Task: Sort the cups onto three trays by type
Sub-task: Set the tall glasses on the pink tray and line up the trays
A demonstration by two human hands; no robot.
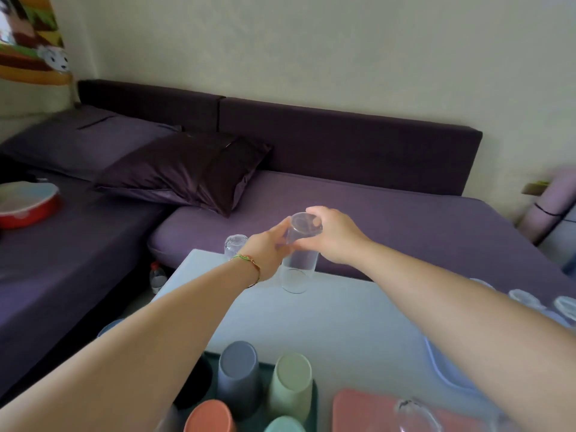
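Step in hand: picking up the tall clear glass tumbler (pixel 299 266), mouth down, at the far edge of the white table (pixel 343 322). Can't tell if its rim touches the tabletop or is just off it. Left hand (pixel 268 251) has its fingers wrapped round the middle of the glass; right hand (pixel 333 238) pinches the upper end, fingers curled over the base. It may be two nested glasses being pulled apart, too blurred to say. A short clear glass (pixel 235 246) stands just beside, behind the left wrist. Near edge: dark green tray (pixel 313 397) already has upturned plastic cups, grey-blue (pixel 238 369), pale green (pixel 291 381), orange (pixel 208 416) and teal (pixel 283 427). The pink tray (pixel 358 410) has one clear glass (pixel 414 416). Pale blue tray (pixel 442 369) on the right, mostly hidden by the arm. Next move, likely: carry the tumbler to the tray with the matching glass, lifting over the plastic cups and keeping a firm hold on the slippery wall.
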